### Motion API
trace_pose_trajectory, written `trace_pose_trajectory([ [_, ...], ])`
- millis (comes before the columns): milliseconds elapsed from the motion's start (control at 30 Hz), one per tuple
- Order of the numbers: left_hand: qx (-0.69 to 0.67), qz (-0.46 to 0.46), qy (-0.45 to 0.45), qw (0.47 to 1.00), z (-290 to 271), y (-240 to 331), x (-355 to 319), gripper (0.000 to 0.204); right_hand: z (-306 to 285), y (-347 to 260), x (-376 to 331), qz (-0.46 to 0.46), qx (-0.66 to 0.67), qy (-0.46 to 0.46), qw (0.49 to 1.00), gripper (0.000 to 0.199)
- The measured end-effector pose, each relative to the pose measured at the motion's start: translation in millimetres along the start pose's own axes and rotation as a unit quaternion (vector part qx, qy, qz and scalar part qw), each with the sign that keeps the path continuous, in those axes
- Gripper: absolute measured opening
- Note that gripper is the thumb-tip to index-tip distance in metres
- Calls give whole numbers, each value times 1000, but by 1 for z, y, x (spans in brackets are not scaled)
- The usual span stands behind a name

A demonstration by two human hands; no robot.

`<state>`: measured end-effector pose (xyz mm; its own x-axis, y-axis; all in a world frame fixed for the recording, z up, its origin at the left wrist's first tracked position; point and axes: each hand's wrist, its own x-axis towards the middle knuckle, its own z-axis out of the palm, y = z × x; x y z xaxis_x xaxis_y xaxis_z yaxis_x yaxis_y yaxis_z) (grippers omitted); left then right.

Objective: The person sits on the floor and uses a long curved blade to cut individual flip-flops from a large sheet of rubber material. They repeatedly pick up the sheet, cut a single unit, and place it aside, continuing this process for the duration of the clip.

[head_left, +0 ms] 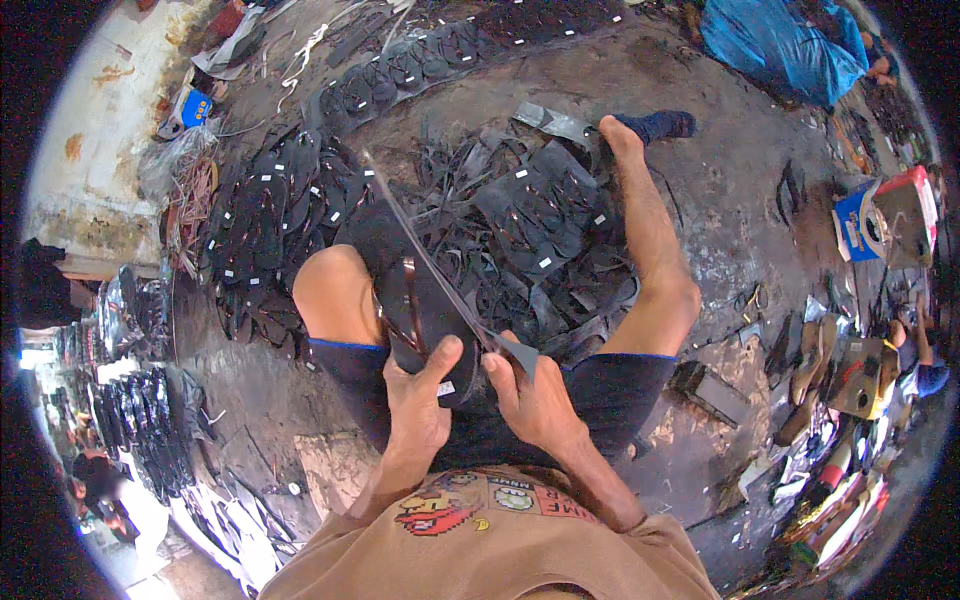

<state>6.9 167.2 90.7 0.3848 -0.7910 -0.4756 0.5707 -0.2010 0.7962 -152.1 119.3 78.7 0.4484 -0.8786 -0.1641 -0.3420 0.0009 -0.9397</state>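
Observation:
My left hand [419,398] is closed round the heel end of a black sandal [405,315], thumb on top beside a small white label. The sandal has a shiny brown-black strap and lies over my lap by the raised left knee. My right hand [532,400] pinches a long thin dark-grey strip [425,245] with a wider grey flap at the near end. The strip runs along the sandal's right edge and on past its far end; whether it is joined to the sandal I cannot tell.
A heap of labelled black sandals [270,200] lies left, with more sandals [530,195] on dark offcuts [475,160] between my legs. A row of sandals [410,65] stretches along the back. Boxes [875,220] stand right, near a blue tarp [780,45]. Another person's arm shows at far right.

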Motion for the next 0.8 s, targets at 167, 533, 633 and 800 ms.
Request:
trace_pose_trajectory([
  [167, -48, 7, 42, 998, -7, -2, -7, 35, -12, 34, -46, 67, -63, -75, 993, 32],
  [533, -9, -96, 11, 995, -7, 10, -29, 50, 29, 41, 113, -55, 22, 108, 992, 33],
  [633, 17, -81, -4, 997, -5, 12, -24, 50, 12, 36, 149, -22, 226, 72, 971, 34],
  [800, 420, 106, -151, 888, 9, 36, -18, 57, -20, 5, 119, -2, 280, 71, 957, 34],
])
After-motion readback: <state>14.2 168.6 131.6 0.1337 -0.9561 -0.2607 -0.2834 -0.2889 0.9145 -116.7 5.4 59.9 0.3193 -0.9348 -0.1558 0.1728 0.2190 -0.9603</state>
